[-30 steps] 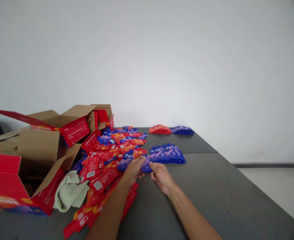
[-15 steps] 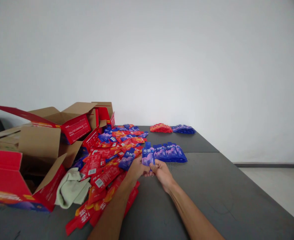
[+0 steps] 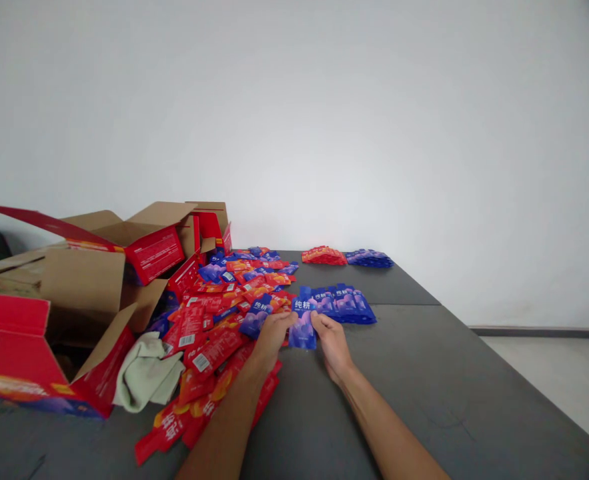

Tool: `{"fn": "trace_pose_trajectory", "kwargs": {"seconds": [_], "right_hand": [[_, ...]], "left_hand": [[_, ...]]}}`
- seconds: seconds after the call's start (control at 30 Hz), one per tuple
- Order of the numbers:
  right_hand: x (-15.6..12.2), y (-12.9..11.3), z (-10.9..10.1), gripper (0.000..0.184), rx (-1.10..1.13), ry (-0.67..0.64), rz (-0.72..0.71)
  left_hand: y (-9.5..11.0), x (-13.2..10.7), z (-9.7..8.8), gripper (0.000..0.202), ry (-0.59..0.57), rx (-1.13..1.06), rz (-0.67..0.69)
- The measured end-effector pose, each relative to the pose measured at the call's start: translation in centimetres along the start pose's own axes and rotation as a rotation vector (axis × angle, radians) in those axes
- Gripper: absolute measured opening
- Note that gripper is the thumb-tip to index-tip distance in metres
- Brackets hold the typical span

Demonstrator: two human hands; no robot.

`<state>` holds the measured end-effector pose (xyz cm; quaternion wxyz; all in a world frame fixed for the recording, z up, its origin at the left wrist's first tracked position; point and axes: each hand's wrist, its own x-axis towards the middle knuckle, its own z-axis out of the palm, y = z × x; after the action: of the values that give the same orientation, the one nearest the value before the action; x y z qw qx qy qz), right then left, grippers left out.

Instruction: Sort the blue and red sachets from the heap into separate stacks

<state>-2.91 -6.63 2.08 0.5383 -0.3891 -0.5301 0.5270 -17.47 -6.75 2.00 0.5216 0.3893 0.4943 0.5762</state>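
Between my two hands is a blue-purple pouch (image 3: 303, 329) with white lettering, its printed face toward me. My left hand (image 3: 274, 333) pinches its left edge, and my right hand (image 3: 331, 339) grips the right edge. Just behind it lies a row of overlapping blue pouches (image 3: 345, 304), partly covered by the held one. To the left spreads a loose heap of red pouches (image 3: 219, 350) mixed with blue ones; a single blue pouch (image 3: 255, 317) rests beside my left hand.
Open red cartons (image 3: 11, 353) crowd the left side, with a pale green cloth (image 3: 147, 373) next to them. Farther back on the dark table (image 3: 424, 373) sit a fanned red stack (image 3: 324, 255) and a fanned blue stack (image 3: 369, 258). A white wall stands behind.
The held pouch has shifted slightly right. My hands have moved from its lower part out to its two side edges, so more of its front shows.
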Motion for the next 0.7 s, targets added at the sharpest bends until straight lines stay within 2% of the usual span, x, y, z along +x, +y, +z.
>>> {"fn": "trace_pose_trajectory", "kwargs": {"seconds": [0.17, 0.33, 0.4, 0.57, 0.63, 0.7], "right_hand": [[0.2, 0.5, -0.1, 0.053, 0.05, -0.034, 0.082], [0.2, 1.2, -0.1, 0.047, -0.022, -0.077, 0.14], [0.5, 1.8, -0.2, 0.046, -0.025, -0.053, 0.158], [1.8, 3.2, -1.2, 0.042, -0.176, 0.099, 0.039], [2.4, 3.1, -2.2, 0.04, -0.299, 0.134, -0.05], [3.0, 2.7, -3.5, 0.037, -0.459, 0.194, -0.155]], "left_hand": [[-0.6, -0.1, 0.7, 0.04, 0.005, -0.065, -0.05], [-0.6, -0.5, 0.8, 0.043, 0.141, 0.031, -0.074], [-0.7, -0.5, 0.7, 0.043, 0.159, 0.062, -0.09], [-1.5, 0.4, 1.4, 0.025, 0.043, -0.003, -0.088], [-1.9, 1.4, 2.2, 0.026, 0.066, 0.004, -0.06], [-2.1, 2.7, 3.3, 0.031, 0.136, 0.01, -0.024]]}}
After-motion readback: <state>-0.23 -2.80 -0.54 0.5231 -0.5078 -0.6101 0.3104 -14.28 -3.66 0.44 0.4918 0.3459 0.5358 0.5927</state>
